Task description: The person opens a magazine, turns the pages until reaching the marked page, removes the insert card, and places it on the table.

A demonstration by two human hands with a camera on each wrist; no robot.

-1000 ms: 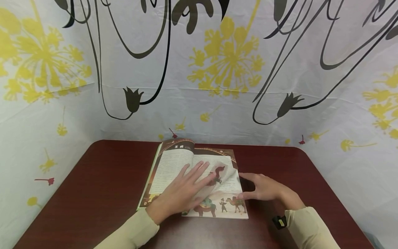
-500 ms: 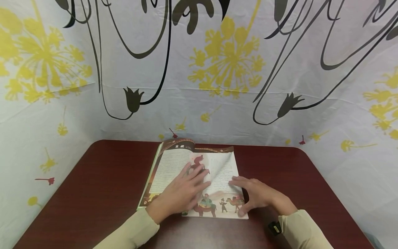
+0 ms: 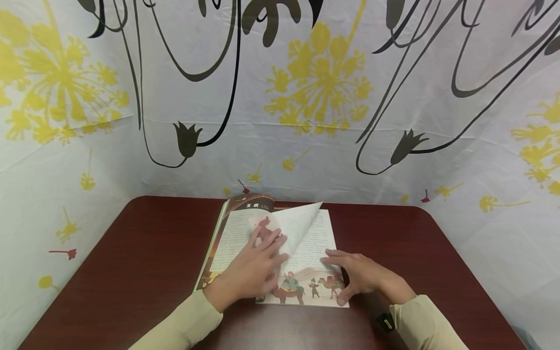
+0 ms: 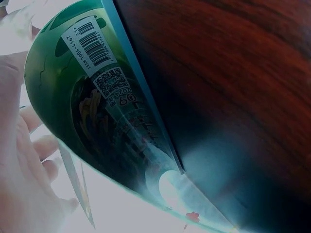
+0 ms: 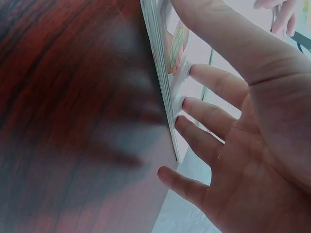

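Observation:
An open magazine (image 3: 314, 294) lies on the table, with text and camel pictures on its right side. My left hand (image 3: 247, 272) lies over its middle, fingers spread against a partly turned page (image 3: 302, 221). That page bends leftward, its top corner raised past the magazine's far edge. My right hand (image 3: 367, 277) rests at the right margin, thumb near the lower corner and fingers on the paper. In the right wrist view, the fingers (image 5: 209, 116) extend over the stacked page edges (image 5: 158, 63). The left wrist view shows the curved green cover (image 4: 53, 73) with a barcode (image 4: 92, 43).
The dark red wooden table (image 3: 144, 262) extends to both sides of the magazine. Behind it hangs a pale cloth (image 3: 280, 160) printed with yellow and grey flowers. A black band (image 3: 386, 322) sits at my right wrist.
My left hand has slid slightly left, and the page has swung left with its top corner rising. My right hand has moved from the magazine's edge onto its right margin.

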